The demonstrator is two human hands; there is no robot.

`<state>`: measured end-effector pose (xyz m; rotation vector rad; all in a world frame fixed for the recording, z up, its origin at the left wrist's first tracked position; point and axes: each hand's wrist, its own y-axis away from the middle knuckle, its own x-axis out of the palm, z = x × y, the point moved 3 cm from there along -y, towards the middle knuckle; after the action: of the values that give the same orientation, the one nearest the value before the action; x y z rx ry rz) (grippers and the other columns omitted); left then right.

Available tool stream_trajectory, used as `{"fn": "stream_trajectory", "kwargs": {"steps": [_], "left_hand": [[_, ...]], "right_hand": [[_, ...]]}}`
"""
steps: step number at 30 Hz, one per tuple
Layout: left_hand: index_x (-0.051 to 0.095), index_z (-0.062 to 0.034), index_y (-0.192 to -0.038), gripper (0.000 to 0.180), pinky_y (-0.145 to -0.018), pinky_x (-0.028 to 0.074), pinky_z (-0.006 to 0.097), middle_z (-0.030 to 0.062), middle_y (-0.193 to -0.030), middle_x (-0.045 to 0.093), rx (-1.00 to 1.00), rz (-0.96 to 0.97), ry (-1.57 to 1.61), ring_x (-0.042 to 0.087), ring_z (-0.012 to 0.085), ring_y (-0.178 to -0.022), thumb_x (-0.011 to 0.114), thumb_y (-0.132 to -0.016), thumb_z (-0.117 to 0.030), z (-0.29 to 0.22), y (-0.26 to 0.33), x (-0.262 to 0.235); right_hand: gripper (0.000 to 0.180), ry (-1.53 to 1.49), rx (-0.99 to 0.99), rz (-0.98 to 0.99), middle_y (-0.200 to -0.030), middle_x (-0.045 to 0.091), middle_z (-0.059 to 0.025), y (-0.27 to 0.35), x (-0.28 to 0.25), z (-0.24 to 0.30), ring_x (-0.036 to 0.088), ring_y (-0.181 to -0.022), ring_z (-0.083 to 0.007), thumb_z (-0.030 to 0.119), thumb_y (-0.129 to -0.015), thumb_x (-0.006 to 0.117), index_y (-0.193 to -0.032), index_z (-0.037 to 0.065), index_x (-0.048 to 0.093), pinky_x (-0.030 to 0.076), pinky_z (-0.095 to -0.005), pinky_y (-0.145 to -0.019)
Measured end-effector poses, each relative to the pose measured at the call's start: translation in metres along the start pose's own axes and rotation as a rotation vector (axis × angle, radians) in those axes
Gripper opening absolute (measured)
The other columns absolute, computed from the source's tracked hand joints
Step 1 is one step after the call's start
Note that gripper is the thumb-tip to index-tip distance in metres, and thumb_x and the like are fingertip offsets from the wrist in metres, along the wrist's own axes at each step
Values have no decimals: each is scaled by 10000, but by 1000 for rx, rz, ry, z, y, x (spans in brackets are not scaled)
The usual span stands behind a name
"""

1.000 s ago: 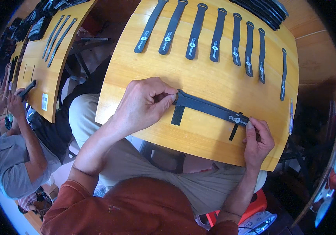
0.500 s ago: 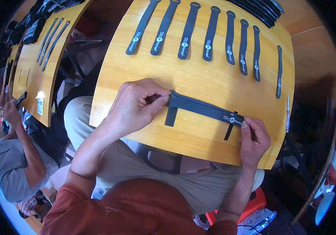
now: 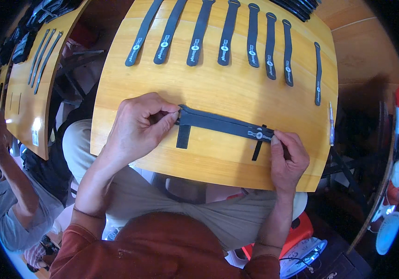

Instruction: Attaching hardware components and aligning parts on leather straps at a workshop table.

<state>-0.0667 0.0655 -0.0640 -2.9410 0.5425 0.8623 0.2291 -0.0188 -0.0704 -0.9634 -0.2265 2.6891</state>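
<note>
A dark hook-and-loop strap (image 3: 222,123) with a pale printed mark near its right end lies stretched sideways across the near part of the wooden table (image 3: 134,88). Its left end is pinched between the thumb and fingers of my left hand (image 3: 136,128). At the other end, my right hand (image 3: 290,160) grips it with thumb and forefinger. Under the strap, a wider short black strip (image 3: 183,137) sticks out near the left end, and a narrower black strip (image 3: 257,150) pokes out near the right. Whether these strips are fixed to the strap or the table cannot be seen.
Several similar straps (image 3: 226,39) form a row along the far side; another strap (image 3: 318,76) lies apart at the right. A slim pen-like tool (image 3: 332,123) rests by the right edge. Black straps are stacked (image 3: 297,7) far right. A co-worker's arm (image 3: 16,181) is beside the left table (image 3: 27,121).
The whole view has shifted, so the table and straps appear further left. Both hands keep their hold on the strap. The co-worker's hand has moved up and left in the picture.
</note>
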Motion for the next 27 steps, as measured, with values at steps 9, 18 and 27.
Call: {"fn": "stream_trajectory", "kwargs": {"steps": [9, 18, 27], "left_hand": [[722, 14, -915, 87, -553, 410, 249, 65, -752, 627, 33, -17, 7, 553, 116, -625, 714, -845, -36, -1, 0, -1], [730, 3, -946, 111, -555, 430, 253, 72, -754, 628, 20, -7, 4, 570, 114, -625, 717, -859, -65, -1, 0, -2], [726, 5, -941, 110, -552, 431, 253, 72, -768, 635, 52, 7, -2, 573, 118, -624, 716, -857, -65, -1, -2, 0]], "right_hand": [[116, 22, -9, -8, -868, 674, -117, 2, 0, -4, 634, -748, -159, -42, -841, 655, -948, -27, 697, 490, -253, -636], [110, 10, -17, 3, -829, 651, -93, 1, 0, -3, 579, -682, -126, -25, -861, 666, -965, -24, 702, 441, -234, -575], [111, 23, -22, 6, -801, 638, -87, 1, -1, -3, 564, -663, -123, -33, -851, 667, -956, -23, 700, 427, -236, -569]]}}
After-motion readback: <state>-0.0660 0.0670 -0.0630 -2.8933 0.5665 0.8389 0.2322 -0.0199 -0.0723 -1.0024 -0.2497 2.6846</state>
